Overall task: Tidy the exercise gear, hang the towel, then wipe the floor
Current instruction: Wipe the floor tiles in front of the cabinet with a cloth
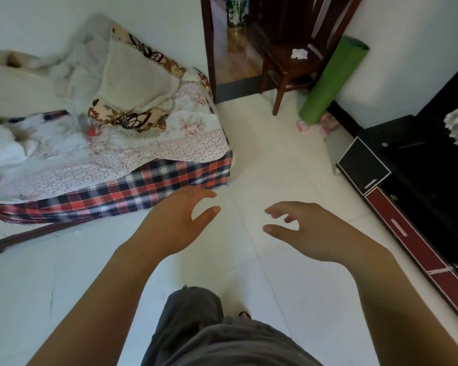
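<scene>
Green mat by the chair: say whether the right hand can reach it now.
Probably not yet. The right hand is open above the floor, far short of the green mat leaning against the wall beside the chair. The way between looks free, so stepping forward should do.

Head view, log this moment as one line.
left hand open, empty | right hand open, empty | green mat rolled, standing beside chair
</scene>
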`<state>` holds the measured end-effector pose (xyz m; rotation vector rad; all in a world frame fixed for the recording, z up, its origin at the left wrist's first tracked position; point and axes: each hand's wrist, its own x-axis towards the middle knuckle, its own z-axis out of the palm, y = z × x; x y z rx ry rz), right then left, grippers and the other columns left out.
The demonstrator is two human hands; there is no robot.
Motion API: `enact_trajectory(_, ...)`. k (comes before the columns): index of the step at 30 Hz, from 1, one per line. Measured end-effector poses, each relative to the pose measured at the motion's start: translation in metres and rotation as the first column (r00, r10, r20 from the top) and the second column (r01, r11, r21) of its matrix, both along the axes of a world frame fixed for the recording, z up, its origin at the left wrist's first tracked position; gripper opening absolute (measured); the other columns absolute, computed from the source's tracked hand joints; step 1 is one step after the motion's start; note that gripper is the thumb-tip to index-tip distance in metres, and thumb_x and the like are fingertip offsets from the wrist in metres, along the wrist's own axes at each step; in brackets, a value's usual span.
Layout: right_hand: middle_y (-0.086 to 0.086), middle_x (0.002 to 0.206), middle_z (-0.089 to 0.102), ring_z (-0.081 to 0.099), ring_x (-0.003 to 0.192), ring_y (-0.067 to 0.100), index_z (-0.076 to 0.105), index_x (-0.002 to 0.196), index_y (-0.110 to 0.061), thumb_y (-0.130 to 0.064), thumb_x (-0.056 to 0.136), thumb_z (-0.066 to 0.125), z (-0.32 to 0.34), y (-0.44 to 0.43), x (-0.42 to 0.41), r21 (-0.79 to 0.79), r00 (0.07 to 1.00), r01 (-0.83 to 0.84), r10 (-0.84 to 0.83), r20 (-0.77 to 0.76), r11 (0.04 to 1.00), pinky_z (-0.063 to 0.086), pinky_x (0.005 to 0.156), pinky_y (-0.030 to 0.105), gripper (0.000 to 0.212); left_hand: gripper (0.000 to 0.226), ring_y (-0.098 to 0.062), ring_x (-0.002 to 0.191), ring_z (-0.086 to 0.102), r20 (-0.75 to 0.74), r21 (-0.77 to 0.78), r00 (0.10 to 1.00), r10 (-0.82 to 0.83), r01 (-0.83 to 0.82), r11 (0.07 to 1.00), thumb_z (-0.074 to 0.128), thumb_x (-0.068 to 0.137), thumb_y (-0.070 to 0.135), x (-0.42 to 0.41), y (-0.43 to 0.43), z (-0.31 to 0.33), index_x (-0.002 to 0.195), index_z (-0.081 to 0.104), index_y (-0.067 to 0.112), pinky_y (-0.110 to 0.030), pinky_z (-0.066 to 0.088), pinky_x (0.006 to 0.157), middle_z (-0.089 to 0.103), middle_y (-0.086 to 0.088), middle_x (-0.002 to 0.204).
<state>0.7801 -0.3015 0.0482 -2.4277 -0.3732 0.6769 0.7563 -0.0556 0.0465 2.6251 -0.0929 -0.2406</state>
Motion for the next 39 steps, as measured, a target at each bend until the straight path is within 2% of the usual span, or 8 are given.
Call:
enact_trajectory(5, -0.017, 0.127, 0.052, 0.048, 0.105, 0.002, 0.048, 0.126, -0.037, -0.056, 0.085, 0.052, -0.004, 0.016, 0.110, 0.005, 0.999, -0.053, 0.053, -0.005, 0.999, 0.035, 0.083, 0.019, 0.045, 0.040, -0.004, 0.115, 0.046, 0.007, -0.060, 0.999, -0.046, 0.046, 0.997, 0.047, 0.091, 0.044, 0.116, -0.003, -0.013, 0.127, 0.052, 0.028, -0.016, 0.034, 0.094, 0.051, 0.010, 0.132)
enact_trajectory(8, -0.015, 0.129, 0.051, 0.047, 0.106, 0.003, 0.047, 0.128, -0.036, -0.056, 0.086, 0.051, -0.006, 0.028, 0.187, -0.008, 0.998, -0.067, 0.066, -0.002, 0.998, 0.035, 0.084, 0.019, 0.046, 0.038, -0.001, 0.103, 0.046, 0.004, -0.102, 0.997, -0.074, 0.074, 0.992, 0.049, 0.092, 0.039, 0.201, 0.002, -0.021, 0.126, 0.053, 0.022, -0.004, 0.032, 0.081, 0.052, 0.007, 0.126)
enact_trajectory(12, -0.012, 0.130, 0.051, 0.050, 0.108, 0.008, 0.046, 0.129, -0.034, -0.053, 0.087, 0.051, -0.003, 0.039, 0.303, -0.055, 0.999, 0.002, 0.000, 0.034, 0.998, 0.039, 0.088, 0.022, 0.046, 0.039, -0.010, 0.116, 0.046, 0.000, -0.066, 0.992, -0.127, 0.127, 0.990, 0.046, 0.093, 0.042, 0.326, 0.012, -0.027, 0.128, 0.051, 0.025, -0.014, 0.027, 0.089, 0.050, 0.007, 0.130)
enact_trajectory(17, -0.013, 0.127, 0.053, 0.051, 0.105, 0.007, 0.046, 0.128, -0.035, -0.056, 0.086, 0.050, 0.012, 0.028, 0.432, -0.116, 0.995, 0.097, -0.092, 0.050, 0.988, 0.040, 0.090, 0.023, 0.047, 0.091, 0.001, 0.108, 0.044, -0.018, -0.060, 0.964, -0.266, 0.264, 0.963, 0.017, 0.062, 0.084, 0.475, 0.013, -0.019, 0.128, 0.049, 0.031, -0.010, 0.025, 0.088, 0.043, 0.022, 0.121)
enact_trajectory(22, -0.015, 0.126, 0.052, 0.051, 0.108, 0.006, 0.048, 0.126, -0.038, -0.058, 0.083, 0.049, 0.006, 0.005, 0.520, -0.101, 0.970, 0.242, -0.243, 0.000, 0.965, 0.042, 0.096, 0.026, 0.048, 0.044, -0.007, 0.122, 0.044, -0.058, -0.065, 0.928, -0.368, 0.364, 0.929, 0.045, 0.091, 0.051, 0.596, -0.004, -0.018, 0.130, 0.048, 0.029, -0.019, 0.032, 0.100, 0.047, 0.011, 0.135)
enact_trajectory(25, -0.018, 0.120, 0.053, 0.053, 0.107, 0.005, 0.050, 0.123, -0.039, -0.059, 0.081, 0.050, 0.002, -0.006, 0.573, -0.067, 0.954, 0.293, -0.297, -0.051, 0.954, 0.042, 0.092, 0.024, 0.047, 0.042, -0.006, 0.122, 0.044, -0.077, -0.073, 0.919, -0.386, 0.381, 0.922, 0.045, 0.091, 0.047, 0.659, -0.012, -0.020, 0.130, 0.047, 0.030, -0.019, 0.033, 0.100, 0.046, 0.012, 0.135)
enact_trajectory(30, -0.014, 0.123, 0.053, 0.051, 0.104, 0.006, 0.049, 0.126, -0.035, -0.056, 0.084, 0.052, -0.012, -0.019, 0.714, -0.102, 0.970, 0.241, -0.240, 0.025, 0.965, 0.039, 0.088, 0.022, 0.046, 0.046, -0.007, 0.123, 0.043, -0.108, -0.060, 0.930, -0.352, 0.347, 0.936, 0.042, 0.090, 0.052, 0.777, -0.025, -0.034, 0.131, 0.045, 0.032, -0.029, 0.036, 0.106, 0.045, 0.012, 0.137)
enact_trajectory(39, -0.005, 0.131, 0.052, 0.051, 0.103, 0.009, 0.044, 0.132, -0.030, -0.052, 0.088, 0.052, -0.015, -0.050, 0.966, -0.158, 0.997, 0.073, -0.076, -0.015, 0.985, 0.037, 0.083, 0.023, 0.050, 0.044, -0.007, 0.124, 0.041, -0.112, -0.018, 0.970, -0.216, 0.216, 0.976, 0.045, 0.091, 0.048, 0.988, -0.060, -0.037, 0.132, 0.044, 0.032, -0.019, 0.028, 0.101, 0.044, 0.012, 0.138)
